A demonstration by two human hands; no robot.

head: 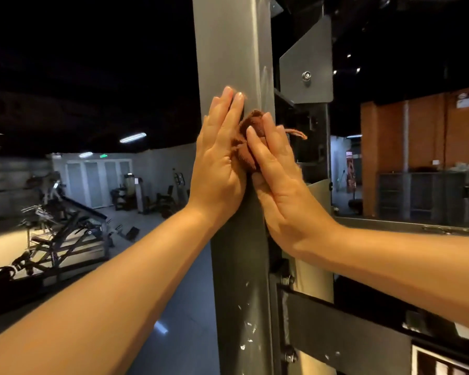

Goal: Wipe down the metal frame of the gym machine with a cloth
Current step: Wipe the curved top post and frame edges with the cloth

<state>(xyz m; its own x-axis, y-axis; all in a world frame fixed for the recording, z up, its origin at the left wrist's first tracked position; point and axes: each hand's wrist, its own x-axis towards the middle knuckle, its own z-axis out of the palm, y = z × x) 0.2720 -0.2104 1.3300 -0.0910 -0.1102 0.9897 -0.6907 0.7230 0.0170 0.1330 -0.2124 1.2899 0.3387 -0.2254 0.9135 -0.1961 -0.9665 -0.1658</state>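
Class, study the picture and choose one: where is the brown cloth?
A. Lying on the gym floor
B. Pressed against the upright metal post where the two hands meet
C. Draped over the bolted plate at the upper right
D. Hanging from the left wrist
B: the brown cloth is bunched against the grey upright post, showing between the left hand and the right hand, whose fingers are straight.

A gym, shown by the weight machines (63,236) behind.
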